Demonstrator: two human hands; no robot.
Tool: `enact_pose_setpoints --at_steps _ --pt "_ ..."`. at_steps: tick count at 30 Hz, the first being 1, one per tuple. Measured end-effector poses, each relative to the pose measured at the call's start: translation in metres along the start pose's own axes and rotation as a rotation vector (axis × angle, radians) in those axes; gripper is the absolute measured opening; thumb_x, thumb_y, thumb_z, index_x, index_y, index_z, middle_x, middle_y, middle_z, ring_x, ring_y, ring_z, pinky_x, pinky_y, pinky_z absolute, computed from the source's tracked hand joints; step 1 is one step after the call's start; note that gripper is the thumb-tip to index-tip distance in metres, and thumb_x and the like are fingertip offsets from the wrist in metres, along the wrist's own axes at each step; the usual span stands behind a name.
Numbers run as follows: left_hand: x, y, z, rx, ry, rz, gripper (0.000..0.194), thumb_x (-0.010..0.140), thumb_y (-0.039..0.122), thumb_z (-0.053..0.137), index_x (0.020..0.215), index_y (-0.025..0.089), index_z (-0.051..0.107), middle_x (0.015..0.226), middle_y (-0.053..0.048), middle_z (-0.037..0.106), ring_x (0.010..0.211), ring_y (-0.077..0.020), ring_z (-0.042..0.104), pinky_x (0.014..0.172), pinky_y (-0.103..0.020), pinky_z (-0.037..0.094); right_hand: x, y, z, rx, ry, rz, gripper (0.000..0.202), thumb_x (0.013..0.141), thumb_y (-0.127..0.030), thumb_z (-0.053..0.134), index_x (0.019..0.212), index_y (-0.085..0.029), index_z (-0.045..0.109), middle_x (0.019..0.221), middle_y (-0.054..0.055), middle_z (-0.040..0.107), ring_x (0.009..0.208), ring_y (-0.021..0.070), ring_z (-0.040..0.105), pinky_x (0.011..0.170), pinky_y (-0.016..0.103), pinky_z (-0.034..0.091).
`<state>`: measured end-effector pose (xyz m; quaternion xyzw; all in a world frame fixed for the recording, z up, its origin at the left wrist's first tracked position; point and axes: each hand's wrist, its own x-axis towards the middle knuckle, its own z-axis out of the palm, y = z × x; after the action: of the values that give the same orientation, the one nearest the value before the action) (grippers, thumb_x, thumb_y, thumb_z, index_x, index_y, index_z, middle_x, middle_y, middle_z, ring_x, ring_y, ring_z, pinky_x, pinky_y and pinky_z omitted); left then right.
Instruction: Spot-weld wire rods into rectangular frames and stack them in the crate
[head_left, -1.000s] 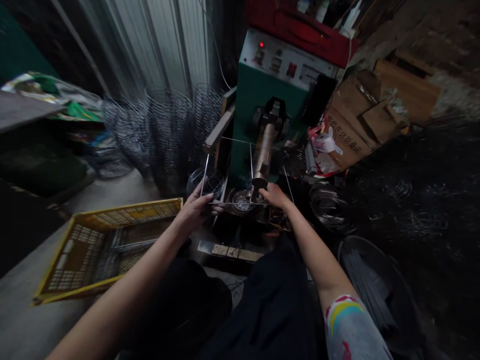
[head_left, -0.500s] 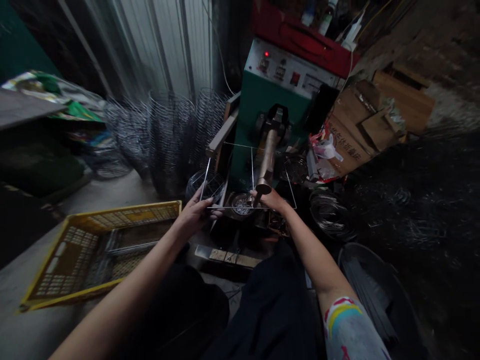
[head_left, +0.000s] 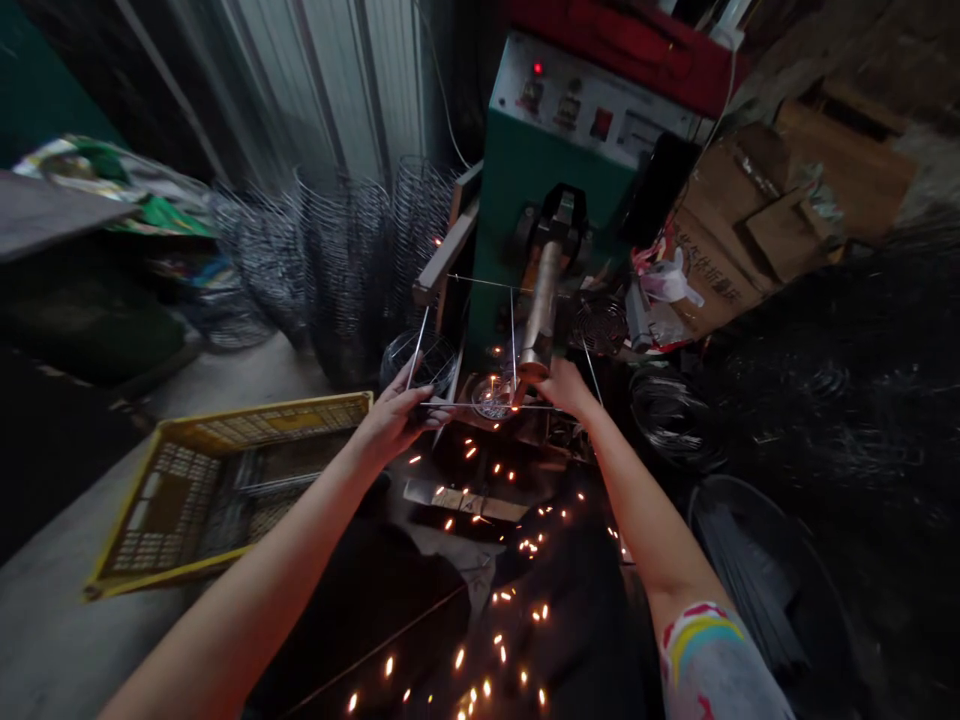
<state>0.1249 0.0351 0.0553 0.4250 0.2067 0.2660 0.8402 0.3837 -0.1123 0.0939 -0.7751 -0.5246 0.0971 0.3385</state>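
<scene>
A thin rectangular wire frame (head_left: 480, 281) with a middle bar lies across the front of a green machine (head_left: 499, 150). My left hand (head_left: 401, 412) is closed on the frame's near left corner. My right hand (head_left: 562, 388) is beside the tip of the machine's metal rod (head_left: 541, 320), at the near side of the frame; its fingertips are partly hidden behind the rod, and what they grip cannot be made out. Below the rod tip sits a round dish (head_left: 492, 396) of small metal pieces. Orange sparks fly from there down over my lap.
A yellow crate (head_left: 259, 408) holding metal bars stands at the left. Stacks of wire rings (head_left: 341, 250) are behind it. To the right are cardboard boxes (head_left: 720, 265), coiled wire (head_left: 675, 420) and a dark tub (head_left: 765, 560). A wooden-topped step (head_left: 480, 503) is below the machine.
Sparks have appeared at the rod tip and scatter downward. The view has shifted slightly. Both hands remain at the wire frame, with my right hand still beside the rod tip.
</scene>
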Motion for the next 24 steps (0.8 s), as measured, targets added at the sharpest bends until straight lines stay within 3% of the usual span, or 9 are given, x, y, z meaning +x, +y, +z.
enact_pose_setpoints --at_steps 2,4,7,10,13,16,20,22,24 --pt "0.0 -0.002 -0.001 -0.011 -0.02 0.0 0.087 0.087 0.007 0.053 0.159 0.023 0.005 0.064 -0.005 0.071 0.051 -0.0186 0.069 0.045 -0.022 0.055 -0.012 0.011 -0.02 -0.116 0.199 0.083 0.027 0.085 -0.041 0.059 0.098 -0.018 0.066 0.099 0.009 0.067 0.096 0.0241 0.06 0.085 0.033 0.044" --pt "-0.001 -0.003 -0.001 -0.017 -0.026 -0.012 0.086 0.088 0.008 0.053 0.159 0.022 0.007 0.065 -0.006 0.072 0.052 -0.0191 0.07 0.044 -0.022 0.055 -0.028 0.022 -0.036 -0.128 0.312 0.269 0.03 0.085 -0.039 0.059 0.104 -0.017 0.065 0.108 0.013 0.066 0.107 0.0273 0.058 0.093 0.037 0.042" --pt "-0.006 -0.002 0.0 -0.037 -0.023 -0.015 0.085 0.087 0.01 0.055 0.158 0.02 0.009 0.066 -0.008 0.073 0.054 -0.0201 0.071 0.044 -0.021 0.054 -0.051 0.031 -0.046 -0.041 0.26 0.442 0.028 0.085 -0.04 0.056 0.095 -0.016 0.067 0.093 0.011 0.069 0.096 0.0265 0.063 0.087 0.036 0.047" --pt "-0.021 0.0 0.001 -0.061 -0.034 -0.007 0.091 0.085 0.011 0.06 0.158 0.019 0.007 0.066 -0.009 0.073 0.054 -0.0211 0.071 0.045 -0.023 0.054 -0.073 0.031 -0.038 0.029 0.23 0.438 0.041 0.086 -0.051 0.047 0.093 -0.015 0.065 0.08 0.007 0.068 0.08 0.0222 0.065 0.071 0.03 0.05" --pt "-0.054 -0.002 -0.003 -0.035 -0.048 -0.036 0.097 0.083 0.016 0.065 0.159 0.024 0.004 0.067 -0.007 0.073 0.056 -0.0224 0.071 0.047 -0.025 0.055 -0.106 0.021 -0.026 0.143 0.194 0.448 0.057 0.083 -0.065 0.04 0.097 -0.014 0.062 0.067 0.003 0.063 0.058 0.018 0.06 0.053 0.027 0.046" --pt "-0.111 -0.016 -0.015 0.023 -0.038 -0.101 0.101 0.081 0.023 0.072 0.158 0.03 0.008 0.073 -0.005 0.073 0.06 -0.0218 0.071 0.052 -0.027 0.055 -0.163 0.01 -0.014 0.277 0.115 0.468 0.064 0.079 -0.074 0.044 0.102 -0.016 0.06 0.06 0.0 0.06 0.043 0.0158 0.054 0.04 0.025 0.039" --pt "-0.19 -0.05 -0.042 0.035 -0.016 -0.236 0.107 0.076 0.027 0.079 0.158 0.037 0.01 0.089 -0.007 0.074 0.069 -0.0204 0.071 0.059 -0.026 0.055 -0.269 0.0 0.004 0.601 -0.009 0.58 0.055 0.078 -0.07 0.059 0.106 -0.022 0.058 0.062 0.0 0.063 0.042 0.0149 0.057 0.037 0.022 0.036" --pt "-0.208 -0.058 -0.055 0.025 -0.038 -0.284 0.113 0.073 0.03 0.081 0.157 0.039 0.006 0.102 -0.01 0.073 0.073 -0.0215 0.071 0.062 -0.028 0.055 -0.317 -0.006 0.012 0.684 -0.044 0.627 0.049 0.08 -0.069 0.061 0.101 -0.024 0.059 0.063 0.0 0.063 0.044 0.0151 0.059 0.039 0.022 0.039" --pt "-0.205 -0.05 -0.061 0.019 -0.048 -0.295 0.117 0.07 0.037 0.084 0.156 0.039 0.004 0.112 -0.013 0.071 0.075 -0.0231 0.072 0.064 -0.032 0.056 -0.353 -0.014 0.013 0.71 -0.087 0.648 0.047 0.081 -0.069 0.06 0.097 -0.025 0.058 0.061 -0.001 0.062 0.046 0.0161 0.061 0.042 0.023 0.041"
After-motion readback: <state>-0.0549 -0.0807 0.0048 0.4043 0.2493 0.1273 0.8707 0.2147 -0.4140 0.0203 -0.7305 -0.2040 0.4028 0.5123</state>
